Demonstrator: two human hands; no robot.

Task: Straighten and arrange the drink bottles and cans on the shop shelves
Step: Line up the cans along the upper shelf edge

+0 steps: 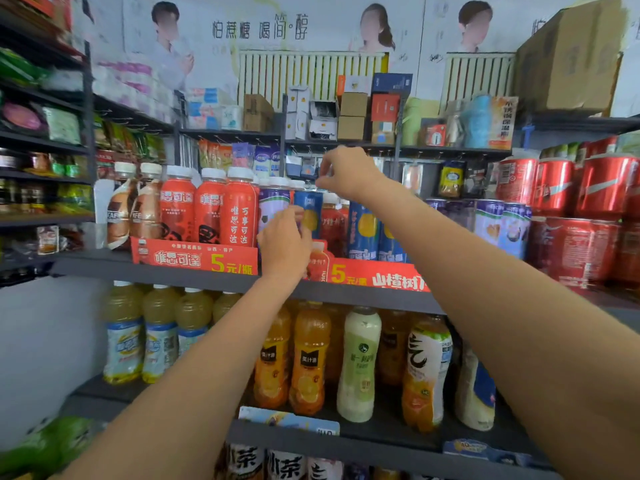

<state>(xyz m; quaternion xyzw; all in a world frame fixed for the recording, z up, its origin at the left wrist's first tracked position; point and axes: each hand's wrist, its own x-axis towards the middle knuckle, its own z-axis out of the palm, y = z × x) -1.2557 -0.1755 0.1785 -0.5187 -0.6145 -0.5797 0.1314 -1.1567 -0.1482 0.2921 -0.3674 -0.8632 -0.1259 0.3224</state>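
The blue can (pixel 309 212) with the yellow fruit print is standing on the upper drinks shelf (pixel 194 271), wedged between a purple-labelled bottle (pixel 273 206) and the red hawthorn bottles (pixel 330 223). The left hand (pixel 284 242) is curling round its lower part, fingers and thumb seeming to grip the can's side, probably to steady or turn it so the label is facing out. The right hand (pixel 341 174) is hovering above the row at cap height, fingertips pinched together; whether they are holding a cap or nothing at all I cannot tell (the blur there is hiding it). It is likely guiding the top while the left is working the base.

Room is looking tight: neighbours are touching on both sides, and more blue cans (pixel 363 230) are crowding just to the right. The red price strip (pixel 194 259) is lining the shelf lip, so a can pulled forward could catch it. Above, hooks with hanging packets (pixel 263 161) are leaving only modest clearance for lifting.
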